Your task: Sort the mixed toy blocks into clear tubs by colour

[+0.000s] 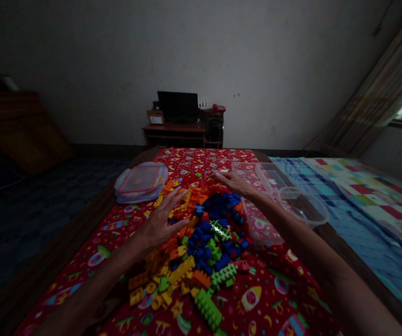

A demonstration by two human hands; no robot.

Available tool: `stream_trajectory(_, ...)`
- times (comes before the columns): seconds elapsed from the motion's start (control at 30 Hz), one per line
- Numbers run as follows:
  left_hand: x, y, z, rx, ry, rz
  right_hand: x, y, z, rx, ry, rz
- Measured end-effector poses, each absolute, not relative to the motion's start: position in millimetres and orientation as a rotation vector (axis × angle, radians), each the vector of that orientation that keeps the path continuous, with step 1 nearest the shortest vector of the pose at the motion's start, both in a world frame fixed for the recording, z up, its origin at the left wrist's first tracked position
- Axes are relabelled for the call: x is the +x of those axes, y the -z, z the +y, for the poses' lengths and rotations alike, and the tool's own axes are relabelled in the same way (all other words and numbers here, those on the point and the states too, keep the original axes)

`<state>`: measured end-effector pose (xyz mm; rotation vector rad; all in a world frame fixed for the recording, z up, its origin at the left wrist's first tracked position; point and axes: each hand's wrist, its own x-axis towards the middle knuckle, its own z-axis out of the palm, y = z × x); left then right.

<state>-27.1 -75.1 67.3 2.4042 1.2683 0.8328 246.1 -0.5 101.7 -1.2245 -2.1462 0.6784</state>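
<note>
A heap of toy building bricks (201,242) in blue, green, orange, yellow and red lies on a table covered with a red patterned cloth (274,298). My left hand (160,221) hovers over the left side of the heap, fingers spread and holding nothing. My right hand (234,183) reaches over the far side of the heap, fingers stretched out flat, also holding nothing. Both forearms come in from the bottom corners.
Stacked container lids (141,182) rest at the far left of the cloth. Clear plastic tubs (267,175) and a round clear container (304,205) stand at the right, beside my right arm. A patterned mat (372,196) lies on the right; a dark desk (183,123) stands by the wall.
</note>
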Motion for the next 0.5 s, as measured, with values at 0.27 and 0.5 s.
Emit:
stream_trajectory(0.27,-127.7,24.6,-122.0,2.285,-0.735,1.468,245.7,-66.7,-30.7,-1.465,-0.672,-2.352)
stream_trajectory(0.5,-59.5,17.8,-119.6,2.295,-0.920,1.466,208.4,-55.4,-39.7,-1.458,-0.615,-2.361)
